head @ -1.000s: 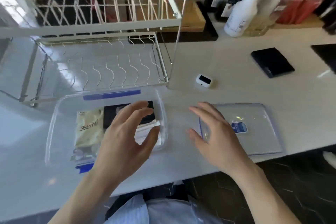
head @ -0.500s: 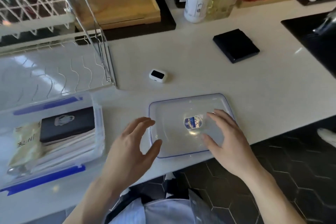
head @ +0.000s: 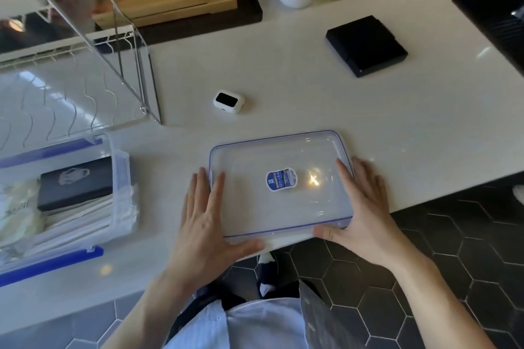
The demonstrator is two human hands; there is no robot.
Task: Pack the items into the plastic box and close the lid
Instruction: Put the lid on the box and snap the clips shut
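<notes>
While the clear lid (head: pixel 279 181) is lying flat near the front edge of the white counter (head: pixel 283 88), you are framing it with both hands; your left hand (head: pixel 205 224) is resting spread on its left edge, fingers flat and thumb reaching along the near edge; your right hand (head: pixel 365 212) is lying spread against the right edge, thumb touching the near corner; neither hand is curling round it, and whether the lid is lifting off the counter cannot be told. The plastic box (head: pixel 119 178) is sitting uncovered well to the left, by the wire dish rack (head: pixel 71 88); a dark booklet (head: pixel 75 183) is lying inside on white papers. A small white gadget (head: pixel 228 101) and a black square case (head: pixel 365 45) are sitting farther back.
</notes>
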